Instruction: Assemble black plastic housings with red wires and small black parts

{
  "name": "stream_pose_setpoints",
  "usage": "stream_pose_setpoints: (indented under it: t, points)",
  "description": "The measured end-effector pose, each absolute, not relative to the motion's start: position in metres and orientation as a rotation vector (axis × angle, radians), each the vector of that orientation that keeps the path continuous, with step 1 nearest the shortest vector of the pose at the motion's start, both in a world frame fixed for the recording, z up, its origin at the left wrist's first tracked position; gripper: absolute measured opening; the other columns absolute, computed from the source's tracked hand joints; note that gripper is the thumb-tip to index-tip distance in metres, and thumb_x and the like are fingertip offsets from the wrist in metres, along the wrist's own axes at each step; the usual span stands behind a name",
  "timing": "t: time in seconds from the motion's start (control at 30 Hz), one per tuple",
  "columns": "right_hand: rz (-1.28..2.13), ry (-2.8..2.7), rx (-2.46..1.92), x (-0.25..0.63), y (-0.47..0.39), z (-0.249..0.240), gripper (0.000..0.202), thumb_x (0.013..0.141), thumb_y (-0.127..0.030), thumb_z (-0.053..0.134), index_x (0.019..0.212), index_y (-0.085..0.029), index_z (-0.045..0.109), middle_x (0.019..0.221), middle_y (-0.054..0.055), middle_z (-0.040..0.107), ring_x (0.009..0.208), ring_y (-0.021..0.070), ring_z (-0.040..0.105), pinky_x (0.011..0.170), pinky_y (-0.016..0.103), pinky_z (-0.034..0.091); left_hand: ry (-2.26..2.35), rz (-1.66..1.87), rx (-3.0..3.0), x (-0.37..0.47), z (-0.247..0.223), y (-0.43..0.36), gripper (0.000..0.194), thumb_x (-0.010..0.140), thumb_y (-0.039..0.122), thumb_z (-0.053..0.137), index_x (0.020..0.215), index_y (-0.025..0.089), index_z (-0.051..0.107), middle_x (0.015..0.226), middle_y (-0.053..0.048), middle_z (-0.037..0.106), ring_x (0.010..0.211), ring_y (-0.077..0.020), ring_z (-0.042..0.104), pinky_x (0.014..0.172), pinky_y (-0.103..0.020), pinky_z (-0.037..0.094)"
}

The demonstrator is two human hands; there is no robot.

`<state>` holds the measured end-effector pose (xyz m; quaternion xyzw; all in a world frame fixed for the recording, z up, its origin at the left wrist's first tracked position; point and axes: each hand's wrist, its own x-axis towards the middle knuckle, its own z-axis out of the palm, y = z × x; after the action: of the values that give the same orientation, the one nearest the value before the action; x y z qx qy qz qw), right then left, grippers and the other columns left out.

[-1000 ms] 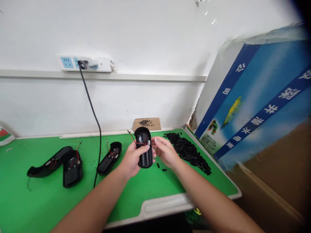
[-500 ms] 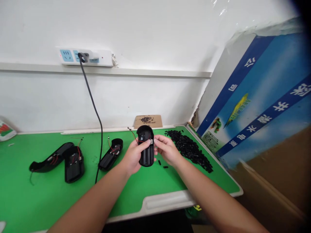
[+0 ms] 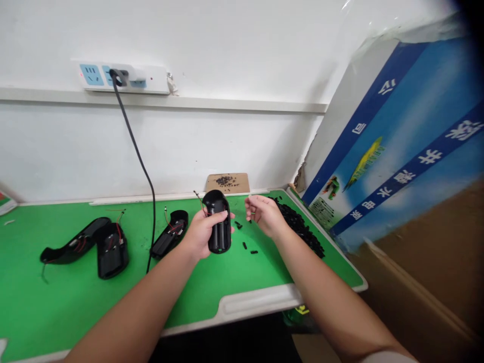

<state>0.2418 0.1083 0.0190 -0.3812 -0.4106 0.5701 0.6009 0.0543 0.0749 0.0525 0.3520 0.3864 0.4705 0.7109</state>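
Head view: two bare hands above one green worktop [image 3: 204, 292] with a white rim.
Held housing: one elongated black glossy plastic housing [image 3: 219, 237] with one rounded, raised end and thin wires at its far left side; it is in the left hand, above the middle of the worktop, raised end pointing away from the person.
Left hand: one hand [image 3: 202, 234], closed around the left side of that housing, thumb lying across its top.
Right hand: one hand [image 3: 266, 217], apart from the housing and just right of it, fingers bent; whether the fingertips pinch anything I cannot tell.
Other housings: three similar black ones with red wires; two touch each other at the left [image 3: 71, 247] [image 3: 112, 254], and one lies nearer the left hand [image 3: 172, 237].
Small black pieces: one heap [image 3: 298, 222], too many to count, partly behind the right hand; two single oblong pieces [image 3: 254, 252] lie nearer the person, and a few more lie between the hands.
Cardboard: one brown flat piece [image 3: 244, 181] at the wall, bearing many tiny dark bits [image 3: 225, 180].
Wall: one white power strip [image 3: 157, 83], one dark cable [image 3: 132, 135] hanging from it.
Carton: one large blue-and-white box [image 3: 378, 126] at the right.
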Motion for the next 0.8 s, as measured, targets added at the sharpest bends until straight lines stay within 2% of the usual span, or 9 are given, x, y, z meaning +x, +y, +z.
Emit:
stream_pose_setpoints:
  t: [0.13,0.3,0.43,0.6,0.7,0.8]
  points:
    - [1.182,-0.967,-1.163,0.262,0.125,0.012,0.04,0.058,-0.05,0.079,0.065,-0.017,0.058,0.056,-0.003,0.053,0.046,0.0088,0.046,0.042,0.023,0.042,0.881,1.08,0.769,0.046,0.055,0.082,0.035,0.064,0.022,0.079,0.09,0.015,0.057,0.076,-0.003,0.068,0.053,-0.0174,0.064,0.041,-0.028,0.051]
    - [0.924,-1.358,-1.49,0.27,0.13,0.003,0.035,0.073,-0.051,0.062,0.062,-0.019,0.053,0.048,-0.003,0.047,0.043,0.0107,0.044,0.044,0.024,0.037,0.858,1.103,0.779,0.04,0.061,0.085,0.031,0.065,0.021,0.076,0.088,0.013,0.057,0.072,-0.003,0.067,0.049,-0.015,0.061,0.039,-0.026,0.05]
    - [0.819,-1.476,-1.609,0.276,0.133,0.0,0.029,0.073,-0.042,0.062,0.06,-0.017,0.056,0.052,-0.002,0.05,0.048,0.0115,0.045,0.049,0.025,0.034,0.811,1.127,0.797,0.039,0.064,0.084,0.031,0.065,0.021,0.076,0.087,0.013,0.057,0.072,-0.002,0.066,0.049,-0.0145,0.061,0.039,-0.026,0.05]
    - [0.673,-1.688,-1.714,0.279,0.131,0.004,0.032,0.079,-0.044,0.057,0.063,-0.016,0.059,0.055,0.001,0.053,0.054,0.0129,0.045,0.053,0.026,0.033,0.829,1.094,0.813,0.041,0.063,0.084,0.033,0.064,0.022,0.077,0.088,0.014,0.056,0.071,-0.003,0.067,0.048,-0.0164,0.061,0.039,-0.027,0.05]
    - [0.723,-1.764,-1.693,0.281,0.124,0.01,0.038,0.08,-0.048,0.056,0.061,-0.016,0.058,0.052,-0.001,0.05,0.051,0.0116,0.041,0.051,0.026,0.031,0.836,1.089,0.821,0.042,0.062,0.084,0.033,0.064,0.022,0.076,0.088,0.015,0.056,0.07,-0.004,0.067,0.048,-0.0169,0.061,0.039,-0.027,0.05]
    - [0.963,-1.983,-1.522,0.287,0.114,0.015,0.039,0.076,-0.052,0.061,0.064,-0.015,0.061,0.053,-0.003,0.05,0.05,0.0098,0.039,0.051,0.025,0.03,0.83,1.082,0.808,0.042,0.062,0.085,0.03,0.065,0.022,0.076,0.087,0.014,0.057,0.07,-0.003,0.067,0.049,-0.0164,0.062,0.039,-0.027,0.05]
